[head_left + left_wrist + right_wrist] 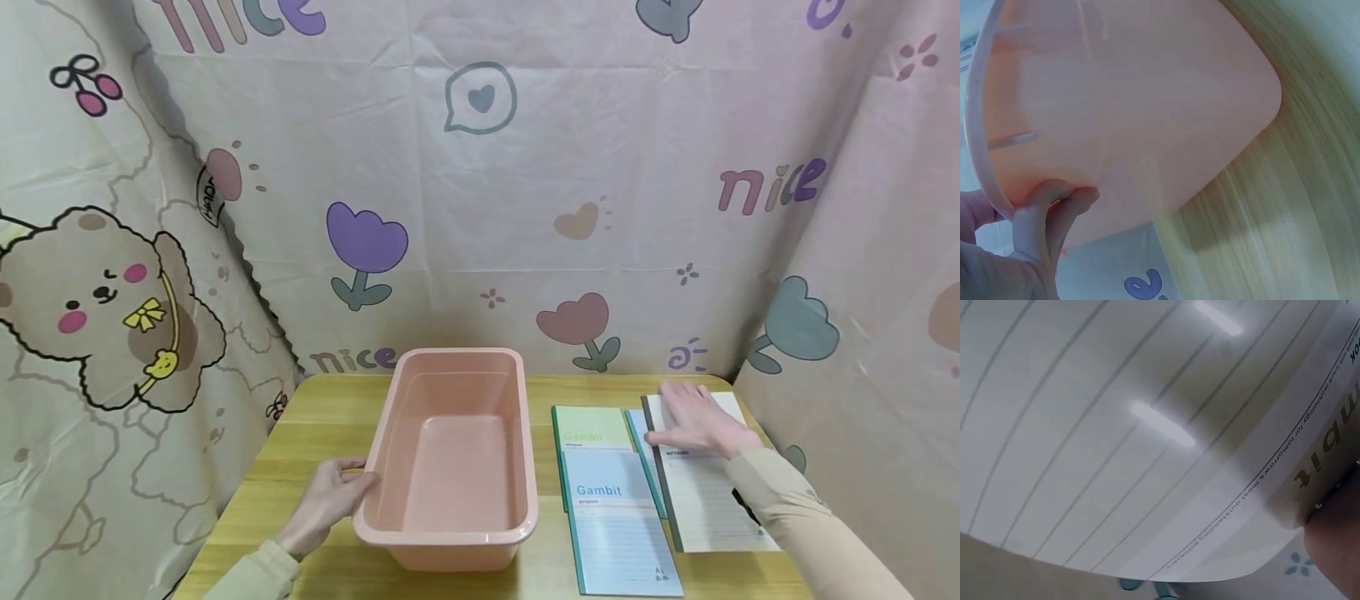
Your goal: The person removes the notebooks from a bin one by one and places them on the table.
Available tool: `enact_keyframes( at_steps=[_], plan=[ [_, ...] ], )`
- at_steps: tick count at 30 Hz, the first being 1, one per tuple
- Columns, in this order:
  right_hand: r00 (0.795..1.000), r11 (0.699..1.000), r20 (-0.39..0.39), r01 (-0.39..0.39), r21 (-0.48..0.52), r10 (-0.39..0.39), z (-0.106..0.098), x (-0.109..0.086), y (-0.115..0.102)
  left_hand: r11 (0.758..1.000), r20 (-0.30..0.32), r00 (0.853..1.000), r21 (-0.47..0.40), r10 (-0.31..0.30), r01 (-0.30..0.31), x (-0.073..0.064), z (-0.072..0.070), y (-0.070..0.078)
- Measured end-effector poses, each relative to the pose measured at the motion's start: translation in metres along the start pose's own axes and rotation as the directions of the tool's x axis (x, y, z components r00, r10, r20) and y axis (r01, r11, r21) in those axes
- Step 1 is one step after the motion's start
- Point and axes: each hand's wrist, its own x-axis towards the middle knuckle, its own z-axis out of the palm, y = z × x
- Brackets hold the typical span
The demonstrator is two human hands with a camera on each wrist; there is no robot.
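A pink plastic basin [450,557] stands on the wooden table. My left hand [326,504] pinches its left rim, with curled fingers [1054,209] under the lip on the outer wall in the left wrist view. At the right, my right hand [701,421] rests over the upper part of a white notebook [720,508] with a dark spine, its fingers stretched and the thumb out towards the spine. The notebook's lined cover [1085,456] fills most of the right wrist view, where only part of the hand [1338,544] shows.
Between basin and white notebook, a light blue Gambit notebook [618,533] overlaps a green one [588,425]. Another blue notebook [637,425] lies partly under the white one. A patterned curtain [480,208] hangs behind the table [322,417] and along both sides.
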Motion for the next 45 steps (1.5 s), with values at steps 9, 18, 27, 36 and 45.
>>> enact_keyframes(
  at_steps=[9, 18, 27, 36, 45],
  plan=[
    [0.998, 0.998, 0.041, -0.058, 0.036, 0.056, 0.037, -0.023, 0.019, 1.000, 0.000, 1.000, 0.011, -0.005, 0.005, 0.002, -0.003, 0.001],
    [0.995, 0.996, 0.075, -0.068, 0.052, 0.064, 0.063, -0.034, 0.023, 1.000, 0.012, 1.000, 0.020, -0.004, 0.004, 0.005, -0.007, -0.001],
    [0.993, 0.995, 0.086, -0.086, 0.060, 0.081, 0.075, -0.039, 0.024, 0.999, 0.016, 1.000, 0.048, -0.015, 0.015, 0.005, -0.010, 0.000],
    [0.996, 0.997, 0.060, -0.072, 0.042, 0.069, 0.084, -0.041, 0.030, 0.999, 0.061, 0.998, 0.050, 0.008, -0.011, 0.007, -0.013, 0.000],
    [0.997, 0.991, -0.003, -0.076, 0.114, 0.077, 0.092, -0.048, 0.026, 0.998, 0.096, 0.995, 0.069, -0.001, -0.006, 0.008, -0.023, -0.005]
  ],
)
